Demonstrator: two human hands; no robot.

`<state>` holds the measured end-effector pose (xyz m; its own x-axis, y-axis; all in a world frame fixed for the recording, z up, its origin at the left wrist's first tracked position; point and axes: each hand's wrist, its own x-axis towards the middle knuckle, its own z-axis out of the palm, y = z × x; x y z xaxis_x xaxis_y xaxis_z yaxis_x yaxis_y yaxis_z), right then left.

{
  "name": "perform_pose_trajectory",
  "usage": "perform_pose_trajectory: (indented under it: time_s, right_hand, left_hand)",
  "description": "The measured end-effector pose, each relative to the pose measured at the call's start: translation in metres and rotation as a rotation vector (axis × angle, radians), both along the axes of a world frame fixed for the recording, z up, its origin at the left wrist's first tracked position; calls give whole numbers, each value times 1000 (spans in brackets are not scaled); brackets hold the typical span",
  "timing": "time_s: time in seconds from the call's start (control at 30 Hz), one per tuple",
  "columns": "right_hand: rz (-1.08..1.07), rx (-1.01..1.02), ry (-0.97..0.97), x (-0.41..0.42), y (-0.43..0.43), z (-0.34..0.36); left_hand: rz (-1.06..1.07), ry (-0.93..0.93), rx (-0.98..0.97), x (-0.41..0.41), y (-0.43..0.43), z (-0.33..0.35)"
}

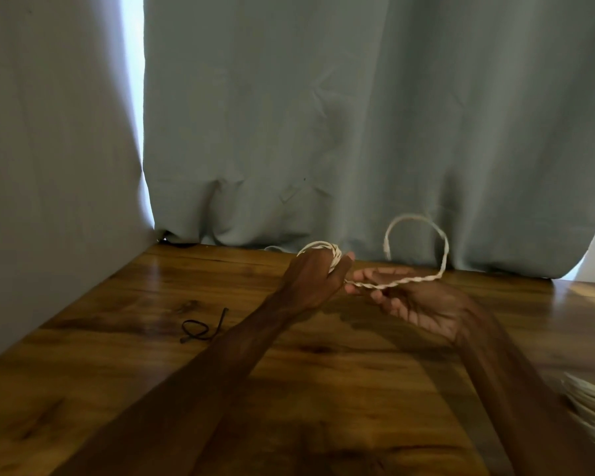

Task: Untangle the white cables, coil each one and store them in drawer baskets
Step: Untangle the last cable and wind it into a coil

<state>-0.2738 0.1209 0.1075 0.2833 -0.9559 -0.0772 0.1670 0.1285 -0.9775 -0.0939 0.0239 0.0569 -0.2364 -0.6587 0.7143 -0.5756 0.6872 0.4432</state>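
White cable (402,282): a twisted strand held in the air above the table (117,372), between the two hands.
Long axis: the straight stretch runs left to right, nearly level, from the left hand across to the right hand.
Loop: past the right hand the strand turns upward, arches back toward the left, and comes down again.
Free end (387,250): points straight down, hanging above the right hand's fingers (its tip is too blurred to read).
Coil (323,247): several turns wound round the left hand's fingers, at the strand's left end.
Left hand (313,280): back toward the camera, fingers curled through the coil, gripping it.
Right hand (423,304): palm up under the strand, which passes between thumb and fingers; I cannot tell whether they close on it.
Black cord (200,329): a small loop lying flat on the table, left of the left forearm, well apart from the cable.
White dishes (588,400): stacked at the table's right edge.
Curtain (323,132): grey-blue, hanging behind the table.
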Motion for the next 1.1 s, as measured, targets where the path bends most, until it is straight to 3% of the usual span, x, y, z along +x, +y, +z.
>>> perform_pose_trajectory:
  time_s: [0.1,0.23,0.33,0.4,0.5,0.53,0.6,0.73,0.77,0.8,0.83,0.9,0.93,0.97,1.1]
  right_hand:
    - [-37,-44,-60,-3,-3,0]
    - [-41,-138,-68,-11,-7,-3]
    - [-93,-122,-108,-17,-13,-4]
    - [-179,-121,84,-17,-14,-7]
    - [-367,-286,596,-10,-14,-15]
    - [-401,-358,635,-7,-15,-17]
    - [-420,-435,504,1,-13,-18]
    - [-373,-397,-158,22,-16,-16]
    - [-369,-423,-217,23,-20,-20]
    - [-398,-480,-142,21,-25,-25]
    - [-467,-570,78,17,-29,-32]
    - [-575,-804,756,8,-38,-46]
    - [-554,-879,974,5,-42,-52]
    - [-518,-897,1061,2,-46,-57]
    - [-506,-961,1016,-4,-47,-55]
  left_hand:
    - [-100,85,228,2,-4,0]
    - [-512,297,656,4,4,10]
    - [-629,259,819,5,3,13]
    - [-635,250,838,3,1,10]
    - [-595,291,840,1,0,8]
    - [-579,307,836,2,-1,7]
    - [-545,344,832,2,-4,5]
    - [-439,405,847,-1,-2,-1]
    - [-424,400,867,-2,-1,-2]
    - [-420,400,896,-2,0,-2]
    - [-426,404,925,-1,-1,-2]
    - [-462,434,972,2,-2,1]
    - [-499,454,998,3,-1,3]
    - [-553,468,1029,4,-1,5]
    - [-723,452,1144,6,-1,7]
